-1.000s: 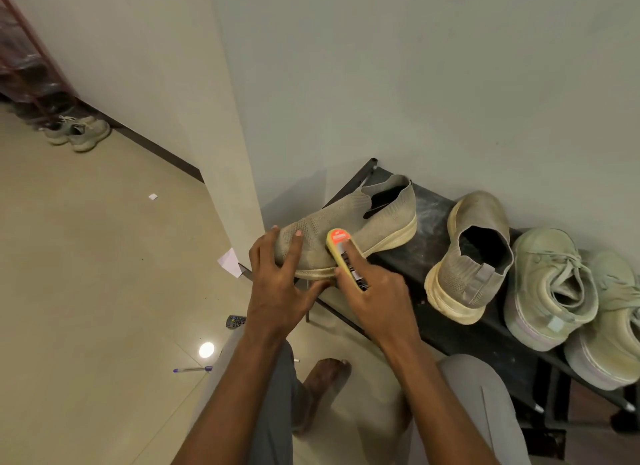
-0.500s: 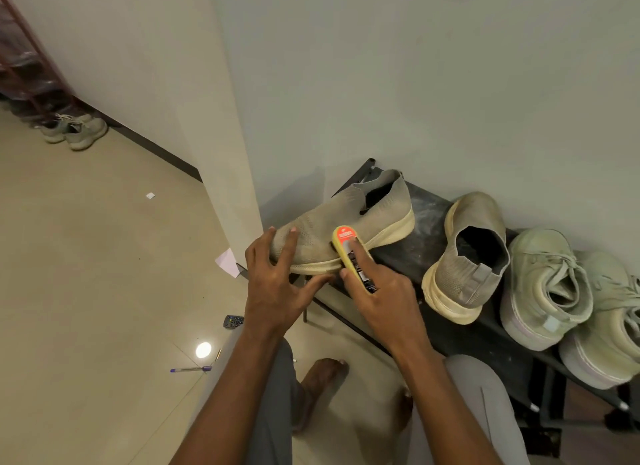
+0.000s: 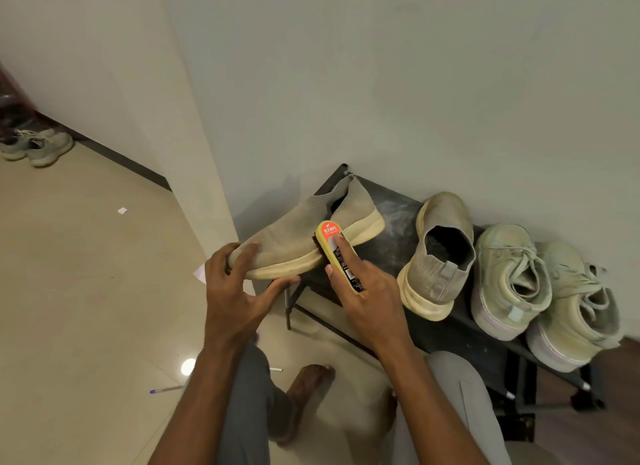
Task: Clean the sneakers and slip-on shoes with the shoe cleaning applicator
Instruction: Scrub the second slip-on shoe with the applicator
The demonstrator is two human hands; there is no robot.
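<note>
Black rack [image 3: 485, 340], left hand [image 3: 235, 294] gripping slip-on [image 3: 298, 242], right hand [image 3: 370, 298] pressing applicator [image 3: 337, 253]

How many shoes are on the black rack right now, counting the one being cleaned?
4: slip-on at its left end, gripped by the left hand; second slip-on beside it; two sneakers at right.

One head-worn wide-angle view only, looking forward and steeply down from above the person's lap. Close to both hands [image 3: 301, 291] at frame centre, facing a wall corner [image 3: 194, 118] and a low black shoe rack [image 3: 398, 208]. Floor [image 3: 86, 291] spreading off to the left, edges bent by the lens.
</note>
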